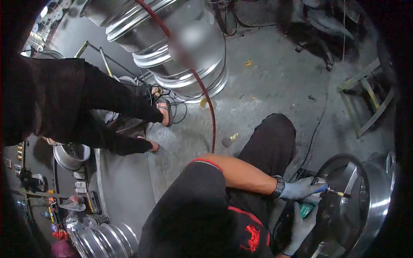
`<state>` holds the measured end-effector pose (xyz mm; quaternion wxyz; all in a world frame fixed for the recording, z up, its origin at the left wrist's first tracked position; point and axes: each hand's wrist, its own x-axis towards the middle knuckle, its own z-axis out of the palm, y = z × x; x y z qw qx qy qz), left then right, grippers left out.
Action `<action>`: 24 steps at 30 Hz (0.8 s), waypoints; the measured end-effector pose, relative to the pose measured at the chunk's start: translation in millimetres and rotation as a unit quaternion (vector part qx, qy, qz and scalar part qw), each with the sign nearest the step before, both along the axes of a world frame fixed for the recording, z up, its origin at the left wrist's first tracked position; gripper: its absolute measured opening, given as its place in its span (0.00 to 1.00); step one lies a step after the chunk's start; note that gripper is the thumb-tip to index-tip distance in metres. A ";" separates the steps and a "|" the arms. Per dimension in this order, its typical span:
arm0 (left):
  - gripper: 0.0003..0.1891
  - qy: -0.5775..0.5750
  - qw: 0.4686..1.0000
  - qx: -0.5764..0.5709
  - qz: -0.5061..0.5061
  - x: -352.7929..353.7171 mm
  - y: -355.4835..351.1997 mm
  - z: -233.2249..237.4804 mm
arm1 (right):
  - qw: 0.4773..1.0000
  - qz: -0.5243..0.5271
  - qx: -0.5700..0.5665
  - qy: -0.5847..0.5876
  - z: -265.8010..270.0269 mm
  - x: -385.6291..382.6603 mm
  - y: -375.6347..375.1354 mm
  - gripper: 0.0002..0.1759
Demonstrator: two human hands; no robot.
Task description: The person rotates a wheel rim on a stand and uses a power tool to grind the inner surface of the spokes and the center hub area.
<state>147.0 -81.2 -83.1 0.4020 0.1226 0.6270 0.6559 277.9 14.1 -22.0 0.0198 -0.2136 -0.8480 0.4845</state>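
Observation:
My left hand (299, 188), in a grey-blue glove, reaches across my body and closes round the front of a die grinder (306, 210). The grinder has a green body, and a thin shaft with a yellowish part and dark tip (343, 195) extends from it towards the inside of a metal wheel rim (378, 204). Lower down, my right hand (301, 228), also gloved, wraps round the grinder's green body. The rim lies at the right, its dark round edge facing me and its spokes partly in shadow. My bent knee (275, 133) is beside the work.
A red hose (202, 81) hangs across the view. Stacked shiny rims (189, 79) stand at the top, more rims (105, 241) at the lower left. Another person's legs (116, 99) are at the left. A metal frame (365, 99) stands right; a cable (316, 133) crosses the floor.

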 end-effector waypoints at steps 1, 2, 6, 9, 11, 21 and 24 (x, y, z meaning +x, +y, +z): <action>0.43 0.005 1.000 -0.017 -0.010 -1.0 1.6 -5.0 | 0.999 -0.006 0.030 -0.017 -1.5 -0.2 -0.4 0.37; 0.43 -0.001 1.000 -0.016 -0.003 -4.8 3.1 -10.8 | 0.998 -0.011 0.059 -0.032 -4.1 -4.2 0.7 0.37; 0.43 0.012 0.999 0.043 0.010 -5.5 4.8 -11.7 | 0.999 0.004 0.048 0.008 3.0 -7.1 -6.4 0.30; 0.41 0.022 0.999 0.014 0.037 -2.9 17.6 -19.1 | 0.998 0.016 0.065 0.007 4.2 -4.1 0.5 0.30; 0.40 0.018 0.998 0.009 0.056 -5.4 20.0 -21.4 | 0.999 0.030 0.033 -0.014 13.2 -15.5 1.6 0.30; 0.34 0.067 0.987 -0.018 0.143 -19.9 20.6 -23.9 | 0.998 0.060 0.032 0.005 8.7 -38.0 2.6 0.31; 0.41 0.009 0.999 0.041 0.000 -26.4 3.2 -15.3 | 0.997 0.030 0.064 0.020 2.7 -25.2 5.8 0.35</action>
